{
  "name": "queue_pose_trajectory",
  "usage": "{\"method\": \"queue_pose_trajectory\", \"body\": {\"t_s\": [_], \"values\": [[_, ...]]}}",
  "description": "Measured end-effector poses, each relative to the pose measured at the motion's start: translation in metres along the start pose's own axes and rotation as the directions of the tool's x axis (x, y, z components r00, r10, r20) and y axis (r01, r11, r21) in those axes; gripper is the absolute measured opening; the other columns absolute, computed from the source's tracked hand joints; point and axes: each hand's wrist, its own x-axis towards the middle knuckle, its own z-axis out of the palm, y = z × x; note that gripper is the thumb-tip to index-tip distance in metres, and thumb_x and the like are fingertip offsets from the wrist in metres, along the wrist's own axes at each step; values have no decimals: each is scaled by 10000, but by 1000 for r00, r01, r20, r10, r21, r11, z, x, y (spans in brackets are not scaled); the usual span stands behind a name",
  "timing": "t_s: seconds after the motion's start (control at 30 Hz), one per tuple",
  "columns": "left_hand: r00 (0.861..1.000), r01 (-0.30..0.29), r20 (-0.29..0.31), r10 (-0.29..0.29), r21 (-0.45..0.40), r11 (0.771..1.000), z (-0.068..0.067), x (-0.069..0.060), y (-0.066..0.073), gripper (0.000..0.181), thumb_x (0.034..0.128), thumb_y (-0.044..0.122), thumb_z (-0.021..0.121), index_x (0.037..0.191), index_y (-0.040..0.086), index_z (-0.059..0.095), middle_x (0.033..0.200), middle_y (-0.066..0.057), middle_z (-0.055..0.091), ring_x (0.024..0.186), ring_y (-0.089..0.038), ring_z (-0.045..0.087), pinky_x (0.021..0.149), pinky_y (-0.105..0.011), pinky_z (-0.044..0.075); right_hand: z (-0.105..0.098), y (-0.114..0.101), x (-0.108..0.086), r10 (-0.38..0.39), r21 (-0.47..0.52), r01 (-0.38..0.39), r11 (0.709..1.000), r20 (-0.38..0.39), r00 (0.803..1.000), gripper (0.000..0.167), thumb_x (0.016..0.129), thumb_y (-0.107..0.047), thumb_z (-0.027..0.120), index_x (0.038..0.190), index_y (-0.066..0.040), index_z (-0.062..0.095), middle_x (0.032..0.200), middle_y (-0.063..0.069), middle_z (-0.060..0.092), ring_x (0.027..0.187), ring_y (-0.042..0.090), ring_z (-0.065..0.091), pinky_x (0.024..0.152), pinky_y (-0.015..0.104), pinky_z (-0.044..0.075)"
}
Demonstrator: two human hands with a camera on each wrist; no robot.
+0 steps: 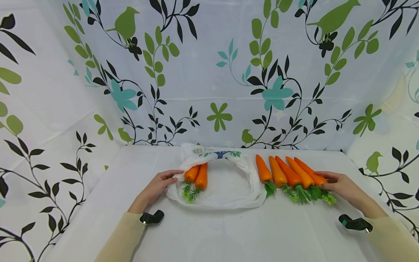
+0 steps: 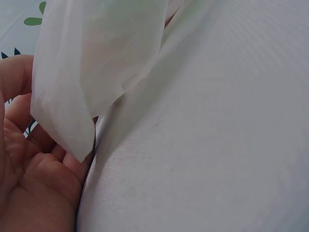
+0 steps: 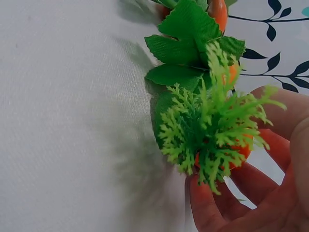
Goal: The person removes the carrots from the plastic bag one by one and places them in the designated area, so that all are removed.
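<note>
A white plastic bag [image 1: 226, 203] lies with its mouth spread wide, and two orange carrots [image 1: 201, 176] with green tops rest inside its left part. My left hand [image 1: 156, 190] holds the bag's left edge; in the left wrist view the bag [image 2: 96, 63] hangs between the thumb and curled fingers of that hand [image 2: 43, 169]. To the bag's right, several carrots [image 1: 263, 169] lie side by side, tops toward me. The rightmost carrot [image 1: 311, 171] is gripped near its leafy end by my right hand [image 1: 348, 190]. Feathery greens [image 3: 203, 130] partly cover that hand [image 3: 260, 193] in the right wrist view.
A white cloth covers the table [image 1: 242, 236]. Behind it and at both sides hangs patterned cloth [image 1: 196, 72] with leaves, birds and flowers. Each wrist carries a small black device, one on the left [image 1: 152, 217] and one on the right [image 1: 355, 222].
</note>
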Motion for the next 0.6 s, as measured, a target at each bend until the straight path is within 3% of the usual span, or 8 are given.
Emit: {"method": "queue_pose_trajectory", "body": {"t_s": [0.17, 0.33, 0.6], "values": [[1000, -8, 5, 8, -11, 1000, -1, 1, -2, 375, 1007, 186, 567, 1373, 117, 607, 1543, -120, 402, 1455, -314, 275, 1177, -515, 206, 1, -3, -1, -3, -19, 3, 1000, -6, 1000, 570, 995, -215, 616, 1474, 30, 427, 1441, 324, 432, 1192, 378, 476, 945, 560, 440], [1000, 2, 2, -2, -16, 1000, -1, 1, -2, 369, 1008, 179, 561, 1369, 126, 611, 1539, -111, 409, 1449, -305, 289, 1173, -501, 225, -3, -9, -5, -24, -66, 23, 998, -22, 999, 559, 1001, -227, 598, 1468, 34, 436, 1436, 311, 455, 1215, 413, 492, 935, 523, 466], [1000, 4, 11, -4, -16, 1000, -1, 1, -1, 373, 1013, 172, 549, 1378, 121, 602, 1542, -118, 403, 1452, -312, 281, 1173, -509, 225, -11, -18, -7, 2, -56, -5, 998, -47, 999, 577, 1013, -265, 576, 1476, 40, 415, 1451, 327, 429, 1219, 482, 489, 954, 667, 407]]}}
